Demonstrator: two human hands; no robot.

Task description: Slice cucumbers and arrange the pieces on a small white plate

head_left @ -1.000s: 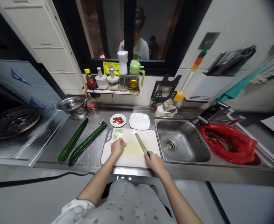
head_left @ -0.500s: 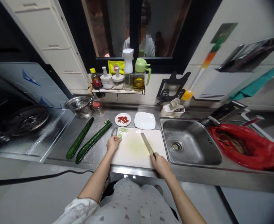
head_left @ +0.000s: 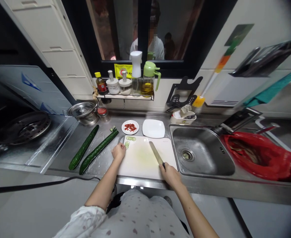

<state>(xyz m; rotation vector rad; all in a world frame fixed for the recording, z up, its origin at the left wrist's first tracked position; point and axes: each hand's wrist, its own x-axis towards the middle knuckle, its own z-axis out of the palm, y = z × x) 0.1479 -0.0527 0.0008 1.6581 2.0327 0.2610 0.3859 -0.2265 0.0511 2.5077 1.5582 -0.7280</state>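
My right hand (head_left: 170,174) grips a kitchen knife (head_left: 155,152) by its dark handle. The blade lies over the white cutting board (head_left: 137,167), pointing away from me. At the board's left edge is my left hand (head_left: 118,152), its fingers curled together beside a short row of cucumber slices (head_left: 127,144); whether anything is between the fingertips is hidden. More thin slices (head_left: 130,138) lie in the board's far left corner. Left of the board, two long dark green cucumbers rest on the steel counter: a whole one (head_left: 84,147) and a cut one (head_left: 99,151).
Behind the board stand a plate of chopped red pieces (head_left: 130,127) and a white square plate (head_left: 153,128). A sink (head_left: 202,152) adjoins on the right, with a red plastic bag (head_left: 261,157) beyond. Left are a steel pot (head_left: 83,114) and a pan (head_left: 27,127).
My left hand has drawn slightly left and back from the row of slices, showing more of them. The right hand and knife have stayed in place.
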